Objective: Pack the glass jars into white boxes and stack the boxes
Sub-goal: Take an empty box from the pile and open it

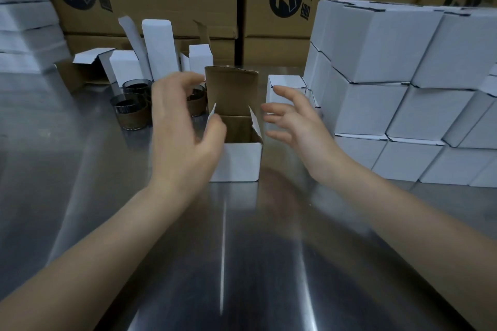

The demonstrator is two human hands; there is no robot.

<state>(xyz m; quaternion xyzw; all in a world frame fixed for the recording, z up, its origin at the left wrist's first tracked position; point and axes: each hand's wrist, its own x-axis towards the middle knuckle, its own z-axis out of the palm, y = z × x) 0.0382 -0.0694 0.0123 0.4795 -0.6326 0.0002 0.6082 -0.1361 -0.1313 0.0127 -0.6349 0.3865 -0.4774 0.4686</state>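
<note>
Ctr frame: open white box [238,161] stands on steel table [242,250], lid flap up, side flaps out. L hand [183,126] just left of it, fingers spread & loosely bent, gripping nothing; thumb by left flap, contact unclear (blur). R hand [295,121] just right of box, released, fingers relaxed. Left of ctr, behind L hand: glass jars [130,110]. Right side: closed white boxes [390,105], stacked.

Both bare forearms reach forward. The left hand [185,129] and right hand [294,122] hover, palms facing each other, fingers spread and loosely curved, slightly blurred.
</note>
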